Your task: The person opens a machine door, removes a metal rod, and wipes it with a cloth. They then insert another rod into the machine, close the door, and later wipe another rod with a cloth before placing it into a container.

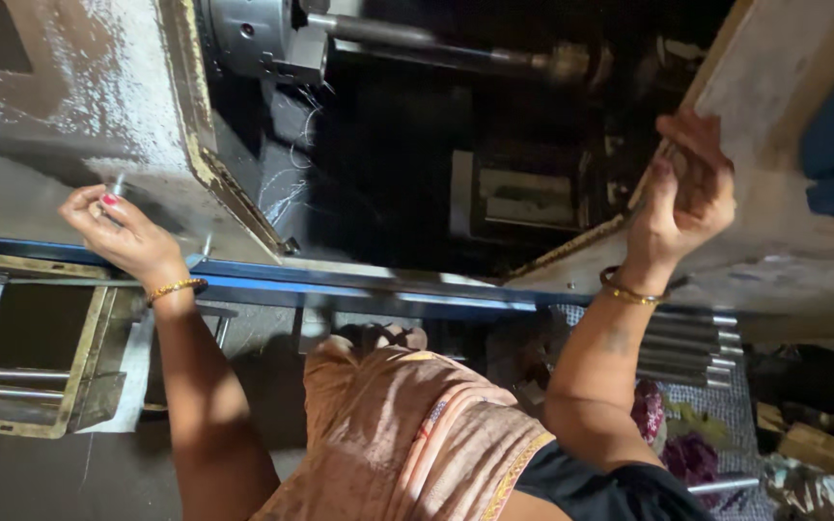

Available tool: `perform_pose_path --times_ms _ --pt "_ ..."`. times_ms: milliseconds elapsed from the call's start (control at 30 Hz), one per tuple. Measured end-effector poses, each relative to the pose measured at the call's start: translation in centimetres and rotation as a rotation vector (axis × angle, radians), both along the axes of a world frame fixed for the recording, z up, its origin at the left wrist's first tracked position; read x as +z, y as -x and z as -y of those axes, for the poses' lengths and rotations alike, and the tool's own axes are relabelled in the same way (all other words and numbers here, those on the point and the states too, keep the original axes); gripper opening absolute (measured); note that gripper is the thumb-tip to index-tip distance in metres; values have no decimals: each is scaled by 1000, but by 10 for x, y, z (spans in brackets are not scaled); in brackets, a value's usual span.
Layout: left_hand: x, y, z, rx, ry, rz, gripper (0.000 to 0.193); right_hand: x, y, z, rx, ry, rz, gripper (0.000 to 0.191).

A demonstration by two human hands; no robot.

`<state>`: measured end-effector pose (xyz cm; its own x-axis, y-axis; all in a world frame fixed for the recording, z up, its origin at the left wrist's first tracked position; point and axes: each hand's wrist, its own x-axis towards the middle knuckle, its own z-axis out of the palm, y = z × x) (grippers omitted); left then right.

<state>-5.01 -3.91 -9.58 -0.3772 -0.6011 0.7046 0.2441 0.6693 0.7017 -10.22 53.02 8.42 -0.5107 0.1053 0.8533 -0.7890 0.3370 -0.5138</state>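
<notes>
Grey, paint-worn steel makes up the sliding door [79, 106] of the lathe, and the left hand [118, 232] rests against it at about nine o'clock from the opening. Its fingers [98, 205] are pinched nearly closed around a small metal handle or pin [118, 185] standing out from the door panel, probably the only grip that panel offers. The right hand [682, 193], at about three o'clock, has its fingers curled over the edge of the other door panel [784, 125], closed on that edge rather than on any loose thing. With both arms spread wide, the person seems braced to steady the two panels on either side of the gap.

Between the hands the dark machine interior is open: a bright chuck [253, 39] at about eleven o'clock clamps a long round bar [417, 43] running across to the right, held level, presumably for turning. A blue rail [359, 289] runs below the doors.

At about four o'clock a stack of grey metal rods [692, 342] lies side by side on a flowered cloth [697, 434], close to reach. I can make out no packages, labels or signs.
</notes>
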Motion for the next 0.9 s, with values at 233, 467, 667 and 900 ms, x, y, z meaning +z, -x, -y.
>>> perform_pose_path --times_ms 233,467,667,900 --pt "0 -1 0 -17 -36 -3 21 4 0 6 -48 -1 -56 44" --pt "-2 0 0 4 -48 6 20 8 2 11 -29 72 -46 44" --pt "-2 0 0 -11 -32 -19 23 5 3 9 -25 63 -59 42" --pt "-4 1 1 -26 -33 -35 26 3 4 7 -11 74 -63 43"
